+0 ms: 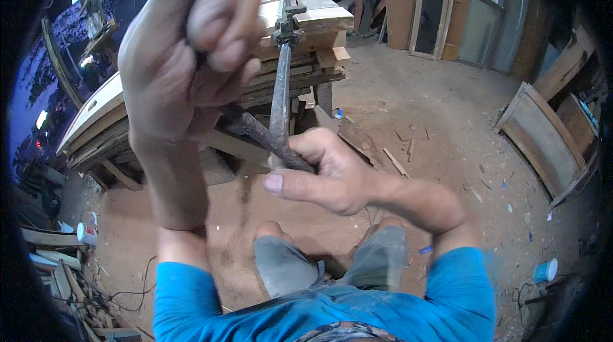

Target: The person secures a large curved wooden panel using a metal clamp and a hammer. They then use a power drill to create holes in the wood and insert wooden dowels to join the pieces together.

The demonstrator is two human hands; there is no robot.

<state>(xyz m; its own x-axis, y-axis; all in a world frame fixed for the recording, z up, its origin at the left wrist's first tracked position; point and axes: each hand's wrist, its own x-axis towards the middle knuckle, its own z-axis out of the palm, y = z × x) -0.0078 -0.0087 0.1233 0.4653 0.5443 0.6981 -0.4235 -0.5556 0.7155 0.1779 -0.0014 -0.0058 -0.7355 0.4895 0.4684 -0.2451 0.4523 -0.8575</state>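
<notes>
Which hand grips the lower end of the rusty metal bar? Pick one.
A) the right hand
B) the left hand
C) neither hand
A: the right hand closes around the lower end of the rusty metal bar, while the left hand is clenched higher up on a dark handle.

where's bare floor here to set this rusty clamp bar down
Bare dirt floor lies between the stacked planks and the leaning wooden frame. Crowded: wood scraps by the right hand, and offcuts at far left.
</notes>
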